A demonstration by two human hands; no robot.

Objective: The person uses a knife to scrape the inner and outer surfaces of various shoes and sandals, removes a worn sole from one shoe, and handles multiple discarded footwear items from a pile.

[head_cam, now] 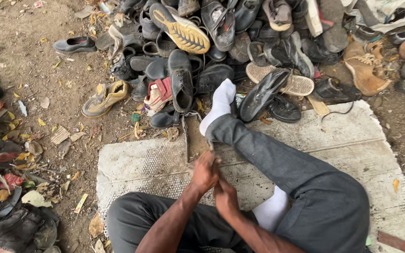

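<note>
I sit on a pale perforated mat (137, 161) on bare earth, in dark grey trousers and white socks, my right leg (277, 159) stretched toward a heap of shoes. My left hand (205, 171) is closed in front of me over the mat, with a thin dark sliver showing between its fingers; I cannot make out what it is. My right hand (224, 197) is curled just below it, touching it, and what it holds is hidden. A thin metal rod (186, 136) stands a little ahead of the hands, beside my socked foot (220, 104).
A large heap of worn shoes (240, 42) fills the far side, mostly black, with a yellow-soled shoe (181, 30) on top and a brown boot (364, 68) at the right. A tan shoe (104, 99) and a black loafer (75, 44) lie apart. More footwear and dry leaves (10, 187) crowd the left.
</note>
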